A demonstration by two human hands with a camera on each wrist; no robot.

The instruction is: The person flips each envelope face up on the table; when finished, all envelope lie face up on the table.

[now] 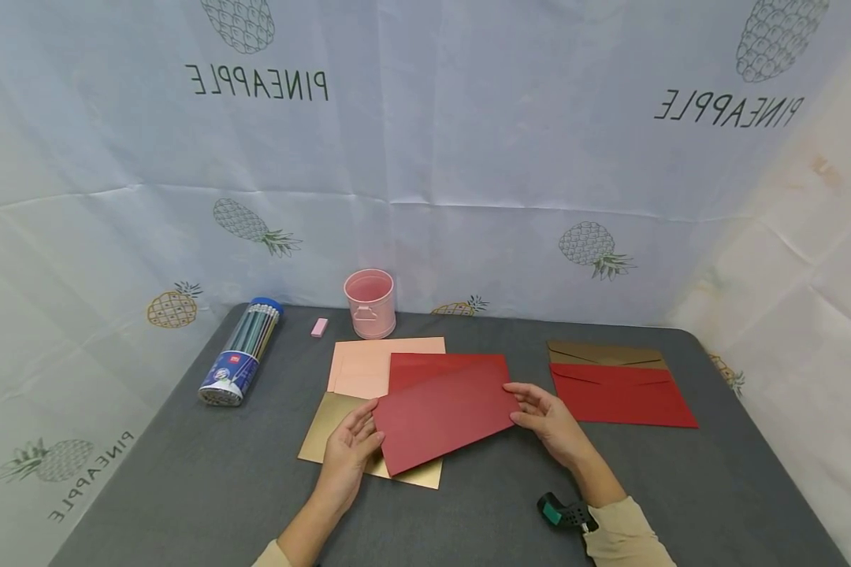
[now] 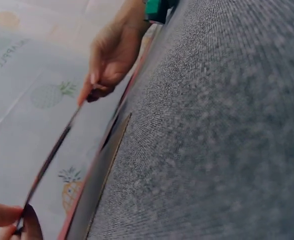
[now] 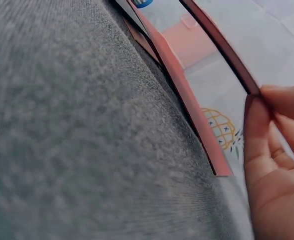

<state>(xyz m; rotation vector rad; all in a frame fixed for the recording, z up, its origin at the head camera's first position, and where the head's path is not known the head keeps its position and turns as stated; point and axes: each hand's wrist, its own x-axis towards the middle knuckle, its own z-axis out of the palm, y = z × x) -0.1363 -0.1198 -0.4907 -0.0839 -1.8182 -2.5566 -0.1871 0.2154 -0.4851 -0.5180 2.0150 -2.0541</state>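
Note:
A plain red envelope (image 1: 447,417) is held up by both hands, clear of the table in the wrist views and tilted in the head view. My left hand (image 1: 349,453) pinches its left edge between thumb and fingers. The right edge is pinched by my right hand (image 1: 548,421), also seen in the right wrist view with thumb and fingertips on the thin edge (image 3: 236,67). Under it lies another red envelope (image 1: 447,368), mostly covered. A pink envelope (image 1: 362,370) and a gold one (image 1: 333,417) lie there too, partly hidden.
To the right, a red envelope (image 1: 620,398) overlaps a brown-gold one (image 1: 610,353), flaps showing. A pink bucket (image 1: 370,307), a small pink eraser (image 1: 319,327) and a tub of pencils (image 1: 237,358) stand or lie toward the back left. A pineapple-print cloth (image 1: 425,157) hangs behind the grey table.

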